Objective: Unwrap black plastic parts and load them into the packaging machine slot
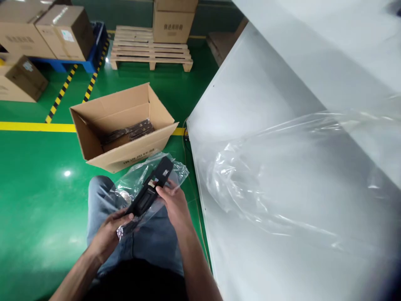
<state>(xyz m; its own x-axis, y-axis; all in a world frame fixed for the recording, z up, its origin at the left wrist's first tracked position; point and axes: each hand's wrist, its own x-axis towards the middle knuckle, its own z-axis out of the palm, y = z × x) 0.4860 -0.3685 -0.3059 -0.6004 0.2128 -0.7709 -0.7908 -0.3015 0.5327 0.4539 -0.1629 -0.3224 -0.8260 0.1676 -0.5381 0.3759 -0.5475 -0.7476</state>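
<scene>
A long black plastic part (145,200) with a recessed panel and a small white label lies tilted across my lap, between both hands. Round its lower end my left hand (110,229) is closed, thumb on top. My right hand (171,198) grips its upper half, with the thumb pressed near a small pale piece in the part. A clear plastic bag (133,180) is spread beneath and around the part, and both hands touch it. Just beyond my knees stands an open cardboard box (108,156) with several dark, plastic-wrapped parts (140,129) inside.
At my right is a large white surface (225,246) with a sheet of clear plastic film (238,179) on it. A wooden pallet (150,52) bearing cartons (173,25) stands ahead. More cartons (62,35) sit on a blue pallet (90,62) at upper left. Yellow tape (37,126) crosses the green floor.
</scene>
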